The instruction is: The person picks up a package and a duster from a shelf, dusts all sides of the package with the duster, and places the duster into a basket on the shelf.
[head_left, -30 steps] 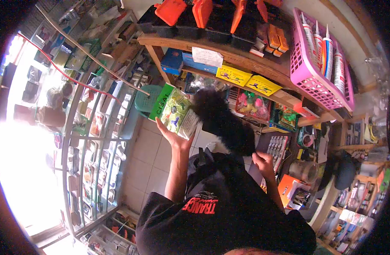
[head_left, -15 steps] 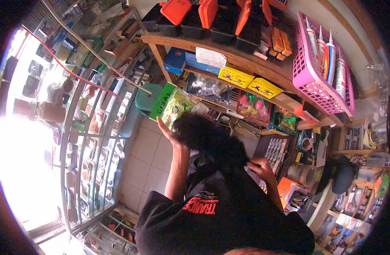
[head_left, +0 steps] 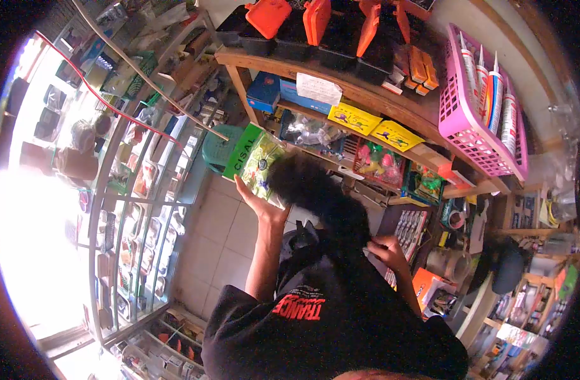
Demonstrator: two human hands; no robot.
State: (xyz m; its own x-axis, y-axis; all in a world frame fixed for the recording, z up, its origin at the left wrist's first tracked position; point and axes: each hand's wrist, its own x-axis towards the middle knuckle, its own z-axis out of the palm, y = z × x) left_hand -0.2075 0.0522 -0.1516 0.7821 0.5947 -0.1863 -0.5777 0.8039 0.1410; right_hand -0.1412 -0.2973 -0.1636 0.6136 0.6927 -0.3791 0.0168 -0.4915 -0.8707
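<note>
Neither of my hands can be made out. A narrow strip of skin (head_left: 378, 375) shows at the bottom edge, too little to tell what it belongs to. Close in front of me, back turned, is another person in a black T-shirt (head_left: 359, 304) with red lettering; dark hair (head_left: 315, 187) fills the middle of the view. That person's left hand (head_left: 264, 206) holds up a clear plastic packet with a green "CISAL" header (head_left: 244, 152) and pale yellow-green contents, partly hidden by the hair. Beside the neck, the person's right hand (head_left: 389, 250) is raised with bent fingers.
Along the left stands a glass display case (head_left: 122, 253) full of small goods. A wooden shelf (head_left: 366, 88) ahead carries black bins with orange lids (head_left: 268, 18). A pink basket (head_left: 451, 117) on the right holds sealant tubes (head_left: 493, 98). Past the packet is a green stool (head_left: 217, 149).
The other person's head has shifted slightly right, uncovering more of the packet and the left wrist. The packet stays in that hand. My view has moved a little.
</note>
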